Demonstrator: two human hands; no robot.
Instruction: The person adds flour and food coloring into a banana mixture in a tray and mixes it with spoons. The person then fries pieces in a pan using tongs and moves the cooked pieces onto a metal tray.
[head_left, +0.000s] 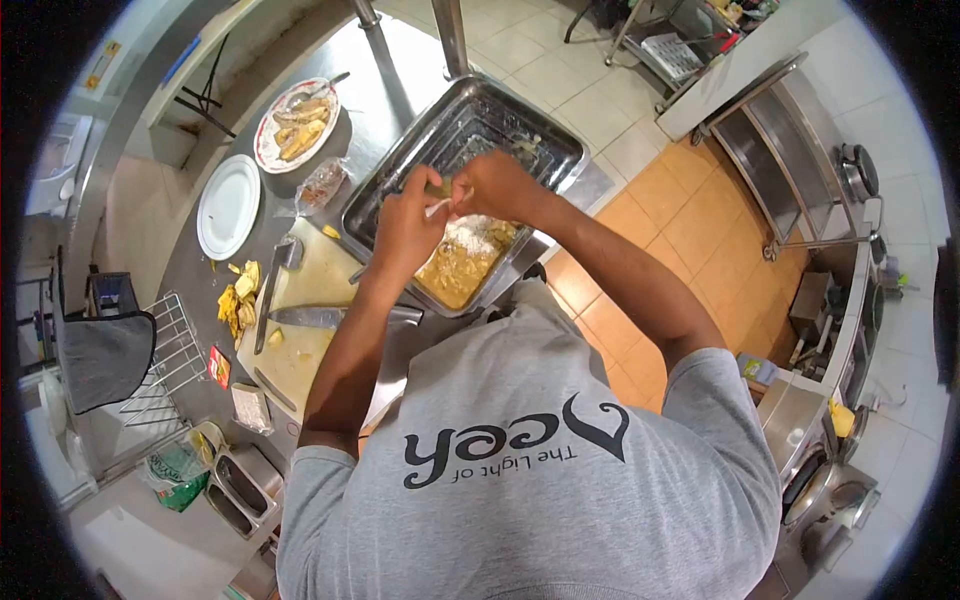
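Observation:
A large metal tray [362,205] lies tilted on the steel counter. Its near part holds a yellow, lumpy mixture [455,272] with white powder [480,235] on top. Both hands meet above the tray, their fingers closed around a small whitish packet or wrapper [440,207], partly hidden between them. My left hand [408,225] pinches it from the left side. From the right, my right hand [495,188] pinches it too.
Left of the tray are a cutting board [310,285] with a knife [310,316], yellow peels [238,300], a white plate [229,208], a patterned plate of banana pieces [297,126] and a clear plastic bag [322,186]. A wheeled steel cart [770,160] stands at right.

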